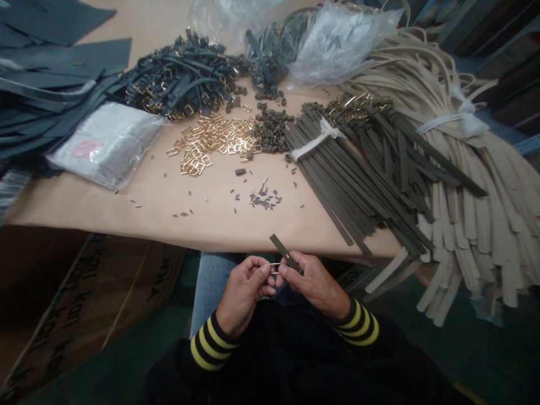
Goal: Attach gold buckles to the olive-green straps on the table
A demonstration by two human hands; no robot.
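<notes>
Just off the table's front edge, my left hand [248,289] pinches a gold buckle [275,268] between thumb and fingers. My right hand [314,281] touches the buckle's other side and grips a dark olive strap [280,247], whose short end points up and left with a small hole in it. The two hands nearly meet at the buckle. Small dark pieces [264,199] lie on the table beyond them, with a heap of gold buckles [215,138] farther back. Beside that heap are dark olive loops [274,129].
Olive straps [333,174] tied with white cloth lie at the right, beside long beige straps [498,208]. Dark buckled straps [181,73] are piled at the back. A plastic-wrapped packet [107,143] sits on the table [169,191] at the left. Below stands a cardboard box [105,287].
</notes>
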